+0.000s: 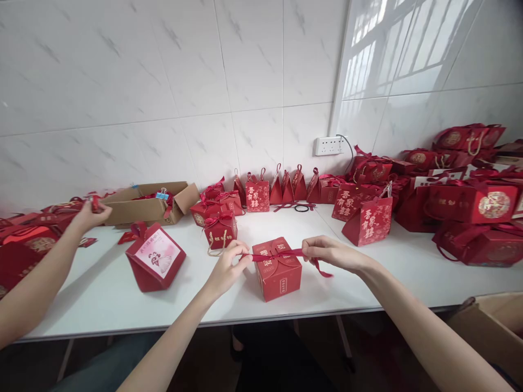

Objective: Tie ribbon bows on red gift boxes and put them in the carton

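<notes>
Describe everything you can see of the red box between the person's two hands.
The red box looks like printed card, with gold lettering on its top and a gold-framed label on its front. Curved flaps close the top. A dark red ribbon runs across them, pinched at either side by the left hand and right hand; a loose tail hangs by the right. The box sits upright on the white table, near its front edge.

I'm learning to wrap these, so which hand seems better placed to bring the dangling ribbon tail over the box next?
Probably the right hand: it pinches the red ribbon, whose loose tail hangs just beneath it. The left hand is across the box, pinching the ribbon's other side.
</notes>
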Motion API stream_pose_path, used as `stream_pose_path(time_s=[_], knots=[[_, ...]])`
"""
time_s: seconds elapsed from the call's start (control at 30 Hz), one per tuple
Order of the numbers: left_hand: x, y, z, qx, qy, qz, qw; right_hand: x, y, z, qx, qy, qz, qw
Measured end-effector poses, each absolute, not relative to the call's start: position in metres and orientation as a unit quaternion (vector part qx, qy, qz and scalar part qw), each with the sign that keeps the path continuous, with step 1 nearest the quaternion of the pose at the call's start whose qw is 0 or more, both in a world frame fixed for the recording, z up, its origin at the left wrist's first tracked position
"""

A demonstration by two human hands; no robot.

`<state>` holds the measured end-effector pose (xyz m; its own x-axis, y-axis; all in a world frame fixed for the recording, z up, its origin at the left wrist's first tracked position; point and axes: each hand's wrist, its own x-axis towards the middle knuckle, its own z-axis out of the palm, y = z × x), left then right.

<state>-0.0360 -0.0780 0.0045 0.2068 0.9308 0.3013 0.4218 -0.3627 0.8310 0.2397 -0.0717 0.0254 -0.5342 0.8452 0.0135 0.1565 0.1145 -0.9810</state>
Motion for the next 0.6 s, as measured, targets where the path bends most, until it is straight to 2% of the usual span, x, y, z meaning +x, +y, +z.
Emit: stream_pose_path(time_s=[0.17, 0.23, 0.4, 0.6], knots=[[-0.032, -0.083, 0.026, 0.678, 0.472, 0.345, 0.445, 0.215, -0.071, 0.042, -0.298, -0.705, 0.542, 0.348], [-0.031, -0.086, 0.032, 0.665, 0.477, 0.333, 0.469, 0.201, -0.068, 0.041, -0.292, -0.698, 0.548, 0.358], [-0.030, -0.094, 0.040, 0.735, 0.479, 0.315, 0.362, 0.176, -0.059, 0.025, -0.320, -0.702, 0.478, 0.420], [-0.031, -0.095, 0.049, 0.818, 0.490, 0.224, 0.203, 0.170, -0.057, 0.010, -0.356, -0.717, 0.408, 0.439]])
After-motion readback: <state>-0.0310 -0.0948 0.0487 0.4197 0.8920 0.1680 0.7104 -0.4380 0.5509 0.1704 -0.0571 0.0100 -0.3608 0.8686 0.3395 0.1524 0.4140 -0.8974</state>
